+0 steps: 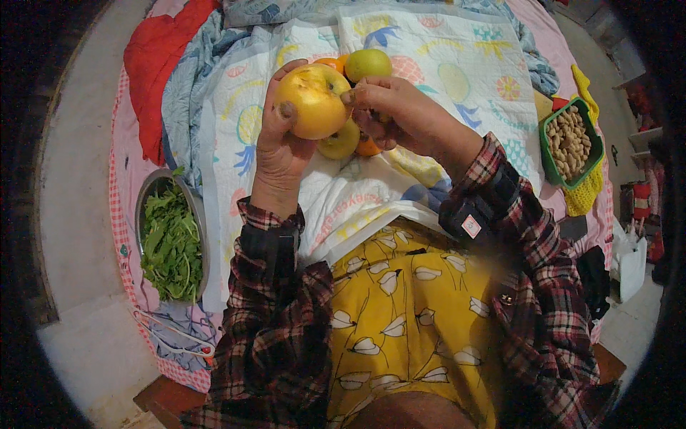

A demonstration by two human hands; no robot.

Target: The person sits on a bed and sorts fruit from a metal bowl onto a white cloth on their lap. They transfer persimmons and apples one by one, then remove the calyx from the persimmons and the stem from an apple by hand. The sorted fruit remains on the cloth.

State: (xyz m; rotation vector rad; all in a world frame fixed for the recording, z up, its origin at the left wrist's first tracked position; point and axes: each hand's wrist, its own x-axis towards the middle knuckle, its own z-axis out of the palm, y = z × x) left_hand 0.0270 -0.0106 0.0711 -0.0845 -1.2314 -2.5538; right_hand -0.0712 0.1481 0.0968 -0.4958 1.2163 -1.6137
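My left hand (284,128) holds up a large yellow round fruit (311,107), with the thumb on its near left side. The fruit has a darker, uneven patch near its dark hollow. Close against its right side is my right hand (388,107), thumb and fingertips drawn together; whether something small is between them cannot be told. Behind and below the hands lie a green-yellow round fruit (368,65), another yellowish-green fruit (341,140) and several orange fruits, one at the near side (368,147), partly hidden by my hands.
A fruit-printed quilted pad (466,48) covers the bed. On the left stands a metal bowl (202,230) of leafy greens (170,241), with white hangers (177,346) nearer me. A green basket (546,155) of peanuts in shells (569,142) sits right, by yellow knitted fabric (581,201). Red cloth (155,69) lies far left.
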